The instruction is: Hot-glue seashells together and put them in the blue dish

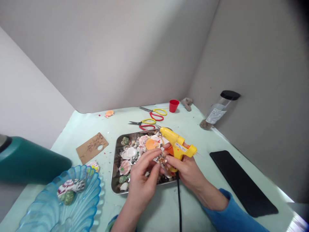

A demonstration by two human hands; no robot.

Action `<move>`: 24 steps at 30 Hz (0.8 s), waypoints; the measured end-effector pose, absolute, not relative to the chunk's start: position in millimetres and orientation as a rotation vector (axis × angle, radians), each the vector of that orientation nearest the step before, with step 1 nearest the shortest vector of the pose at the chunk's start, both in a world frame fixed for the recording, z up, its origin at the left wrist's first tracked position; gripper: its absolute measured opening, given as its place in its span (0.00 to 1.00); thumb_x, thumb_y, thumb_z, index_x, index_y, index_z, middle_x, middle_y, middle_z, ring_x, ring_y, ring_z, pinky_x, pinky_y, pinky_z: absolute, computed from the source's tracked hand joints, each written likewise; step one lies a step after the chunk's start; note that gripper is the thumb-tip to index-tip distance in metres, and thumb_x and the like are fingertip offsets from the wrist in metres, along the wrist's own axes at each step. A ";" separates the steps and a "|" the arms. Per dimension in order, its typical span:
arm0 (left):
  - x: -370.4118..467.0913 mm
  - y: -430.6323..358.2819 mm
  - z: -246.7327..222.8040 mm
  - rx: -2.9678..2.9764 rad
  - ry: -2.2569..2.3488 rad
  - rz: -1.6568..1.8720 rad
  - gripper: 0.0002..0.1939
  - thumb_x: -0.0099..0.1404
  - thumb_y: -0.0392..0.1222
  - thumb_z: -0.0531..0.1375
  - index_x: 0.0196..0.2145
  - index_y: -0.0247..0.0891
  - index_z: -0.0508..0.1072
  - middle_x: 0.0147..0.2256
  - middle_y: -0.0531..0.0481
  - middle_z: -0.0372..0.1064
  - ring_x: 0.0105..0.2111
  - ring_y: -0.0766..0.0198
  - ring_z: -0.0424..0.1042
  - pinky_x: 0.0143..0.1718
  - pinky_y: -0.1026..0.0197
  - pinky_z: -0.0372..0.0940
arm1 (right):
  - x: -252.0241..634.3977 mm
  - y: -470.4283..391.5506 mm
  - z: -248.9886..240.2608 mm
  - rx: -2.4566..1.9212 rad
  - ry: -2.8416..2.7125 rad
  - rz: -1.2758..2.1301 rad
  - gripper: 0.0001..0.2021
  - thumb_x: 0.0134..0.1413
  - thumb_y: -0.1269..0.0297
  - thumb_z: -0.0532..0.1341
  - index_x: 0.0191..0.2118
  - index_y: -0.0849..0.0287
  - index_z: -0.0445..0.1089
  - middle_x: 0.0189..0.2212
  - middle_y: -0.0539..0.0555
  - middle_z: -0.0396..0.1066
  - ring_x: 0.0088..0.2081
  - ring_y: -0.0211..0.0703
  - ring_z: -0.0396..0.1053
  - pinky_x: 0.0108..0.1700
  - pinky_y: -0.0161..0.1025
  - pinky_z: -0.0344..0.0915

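Observation:
My right hand (190, 169) is wrapped round a yellow hot glue gun (172, 137), whose nozzle points to the upper left and whose black cord runs down toward me. Pinched in the fingers of my left hand (146, 172) is a small brown-speckled shell piece (162, 158), with my right thumb close beside it. Both hands are over a metal tray (112, 180) filled with shells. Among them are a white shell (131, 152), an orange scallop shell (151, 144) and a pink scallop shell (125, 167). My hands hide part of the tray.
Two pairs of scissors (158, 114) and a red cup (173, 105) stand behind the tray. At left are a brown board (92, 148), a green bottle (31, 161) and a blue shell-shaped dish (95, 199). A black strip (243, 183) and a black-lidded jar (219, 109) are at right.

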State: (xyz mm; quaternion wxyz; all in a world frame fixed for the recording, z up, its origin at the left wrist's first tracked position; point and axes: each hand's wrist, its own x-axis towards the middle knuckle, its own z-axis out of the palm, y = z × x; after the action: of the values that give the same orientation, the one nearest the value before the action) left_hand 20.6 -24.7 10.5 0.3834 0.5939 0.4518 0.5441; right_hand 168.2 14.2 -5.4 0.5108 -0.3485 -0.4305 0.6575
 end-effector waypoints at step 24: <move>28.2 -20.1 14.2 0.962 1.114 1.275 0.13 0.57 0.43 0.65 0.38 0.35 0.70 0.20 0.55 0.69 0.21 0.69 0.68 0.26 0.66 0.64 | 167.7 12.2 -2.0 -0.924 -1.042 1.526 0.15 0.48 0.60 0.69 0.42 0.56 0.70 0.34 0.50 0.70 0.31 0.40 0.68 0.34 0.39 0.69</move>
State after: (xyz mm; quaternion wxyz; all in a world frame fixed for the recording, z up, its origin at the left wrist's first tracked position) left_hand 28.2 -20.1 14.2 0.5623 0.4087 0.4731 0.5412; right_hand 167.7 12.2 -2.0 0.5122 -0.3841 -0.4330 0.6345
